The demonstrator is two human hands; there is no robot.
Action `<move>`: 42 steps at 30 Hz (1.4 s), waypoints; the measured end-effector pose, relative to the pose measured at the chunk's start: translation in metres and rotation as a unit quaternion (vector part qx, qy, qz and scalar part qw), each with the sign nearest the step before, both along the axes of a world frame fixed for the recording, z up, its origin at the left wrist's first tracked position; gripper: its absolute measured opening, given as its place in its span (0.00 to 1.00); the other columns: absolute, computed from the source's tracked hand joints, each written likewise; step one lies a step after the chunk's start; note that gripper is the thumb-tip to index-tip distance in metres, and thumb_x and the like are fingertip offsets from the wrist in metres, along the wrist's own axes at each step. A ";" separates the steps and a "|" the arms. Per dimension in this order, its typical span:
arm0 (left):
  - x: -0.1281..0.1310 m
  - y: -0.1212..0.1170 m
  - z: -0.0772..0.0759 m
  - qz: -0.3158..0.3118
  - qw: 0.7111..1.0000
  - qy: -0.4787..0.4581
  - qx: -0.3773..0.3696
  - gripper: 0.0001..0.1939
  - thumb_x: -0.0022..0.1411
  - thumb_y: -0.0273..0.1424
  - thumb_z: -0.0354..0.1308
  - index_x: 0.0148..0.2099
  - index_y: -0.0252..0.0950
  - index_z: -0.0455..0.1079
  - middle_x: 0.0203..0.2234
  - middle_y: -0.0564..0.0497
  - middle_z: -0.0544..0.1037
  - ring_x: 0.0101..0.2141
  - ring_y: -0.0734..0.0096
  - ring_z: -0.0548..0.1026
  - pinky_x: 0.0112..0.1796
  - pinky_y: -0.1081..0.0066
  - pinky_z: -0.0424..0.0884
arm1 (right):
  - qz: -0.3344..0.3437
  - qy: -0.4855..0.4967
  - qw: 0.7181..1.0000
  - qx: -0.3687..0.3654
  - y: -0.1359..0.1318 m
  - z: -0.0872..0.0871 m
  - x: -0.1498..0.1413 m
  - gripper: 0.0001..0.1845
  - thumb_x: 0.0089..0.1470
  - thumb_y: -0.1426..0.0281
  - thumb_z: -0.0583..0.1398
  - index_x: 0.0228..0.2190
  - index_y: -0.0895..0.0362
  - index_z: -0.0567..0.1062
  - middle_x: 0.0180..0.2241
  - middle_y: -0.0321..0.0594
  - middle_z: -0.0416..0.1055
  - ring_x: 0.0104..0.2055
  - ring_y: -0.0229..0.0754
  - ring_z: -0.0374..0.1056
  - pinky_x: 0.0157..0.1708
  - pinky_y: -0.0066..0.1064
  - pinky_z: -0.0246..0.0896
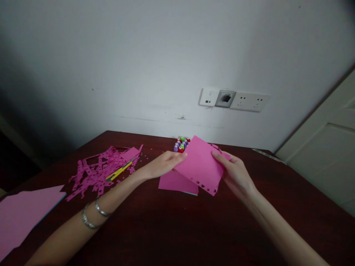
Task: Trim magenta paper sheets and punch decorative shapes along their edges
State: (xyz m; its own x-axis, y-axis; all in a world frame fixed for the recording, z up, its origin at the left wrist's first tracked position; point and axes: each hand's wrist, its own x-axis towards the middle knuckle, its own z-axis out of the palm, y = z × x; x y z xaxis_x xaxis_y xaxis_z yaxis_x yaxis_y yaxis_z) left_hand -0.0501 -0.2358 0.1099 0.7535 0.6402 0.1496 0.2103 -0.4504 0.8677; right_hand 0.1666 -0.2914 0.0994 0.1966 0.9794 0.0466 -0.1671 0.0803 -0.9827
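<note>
Forearms (73,231) nearest; pink paper (199,162) gripped between both hands (163,164) (239,175).

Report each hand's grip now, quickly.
Left hand: closed, holding pink paper at its left side.
Right hand: closed, holding the same pink paper at its right side.

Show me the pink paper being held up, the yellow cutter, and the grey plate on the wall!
Pink paper (200,164): head view, middle of the held sheet.
Yellow cutter (119,172): head view, middle of its handle.
Grey plate (225,98): head view, its dark middle.
</note>
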 end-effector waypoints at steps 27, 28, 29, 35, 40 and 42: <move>0.007 -0.026 0.016 -0.150 0.984 0.076 -0.062 0.14 0.54 0.37 0.59 0.23 0.32 0.66 0.17 0.55 0.68 0.20 0.79 0.66 0.22 0.77 0.61 | 0.293 -0.416 0.857 0.083 -0.035 0.032 -0.014 0.14 0.55 0.61 0.54 0.29 0.58 0.74 0.27 0.37 0.70 0.29 0.36 0.62 0.27 0.26 0.57; 0.005 -0.024 0.017 -0.145 0.986 0.073 -0.036 0.15 0.54 0.38 0.58 0.23 0.32 0.66 0.17 0.55 0.67 0.20 0.79 0.66 0.22 0.77 0.60 | 0.300 -0.412 0.857 0.075 -0.033 0.032 -0.013 0.15 0.55 0.61 0.54 0.29 0.58 0.73 0.26 0.36 0.69 0.27 0.35 0.61 0.25 0.25 0.55; 0.004 -0.023 0.018 -0.137 0.988 0.066 -0.011 0.15 0.55 0.38 0.57 0.24 0.32 0.66 0.18 0.55 0.67 0.21 0.80 0.65 0.23 0.77 0.60 | 0.307 -0.409 0.857 0.068 -0.031 0.032 -0.013 0.15 0.55 0.60 0.54 0.28 0.58 0.72 0.25 0.35 0.67 0.26 0.34 0.59 0.23 0.25 0.53; 0.002 -0.016 0.022 -0.118 0.992 0.015 0.053 0.11 0.60 0.34 0.52 0.30 0.31 0.67 0.22 0.55 0.67 0.25 0.80 0.64 0.26 0.78 0.60 | 0.348 -0.419 0.836 0.064 -0.022 0.039 -0.018 0.14 0.55 0.62 0.54 0.27 0.59 0.71 0.22 0.31 0.61 0.23 0.31 0.53 0.21 0.23 0.47; 0.000 -0.017 0.019 -0.133 0.991 0.016 -0.026 0.12 0.61 0.35 0.52 0.29 0.31 0.64 0.17 0.58 0.62 0.18 0.84 0.60 0.20 0.80 0.57 | 0.416 -0.396 0.814 0.084 -0.016 0.042 -0.024 0.14 0.55 0.63 0.55 0.29 0.60 0.75 0.21 0.31 0.62 0.22 0.30 0.50 0.20 0.23 0.45; 0.000 -0.016 0.017 -0.137 0.988 0.004 -0.071 0.12 0.61 0.35 0.52 0.30 0.31 0.63 0.16 0.58 0.63 0.17 0.84 0.61 0.18 0.80 0.57 | 0.432 -0.373 0.815 0.103 -0.013 0.042 -0.025 0.14 0.55 0.64 0.55 0.30 0.60 0.76 0.21 0.32 0.64 0.23 0.30 0.51 0.21 0.23 0.47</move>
State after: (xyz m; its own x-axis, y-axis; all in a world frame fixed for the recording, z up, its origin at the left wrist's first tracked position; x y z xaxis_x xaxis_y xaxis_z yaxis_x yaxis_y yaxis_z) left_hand -0.0503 -0.2520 0.1267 0.9019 0.4269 0.0653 0.1057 -0.3649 0.9250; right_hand 0.1415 -0.3045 0.1414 -0.7201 0.6936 0.0183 0.3889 0.4253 -0.8172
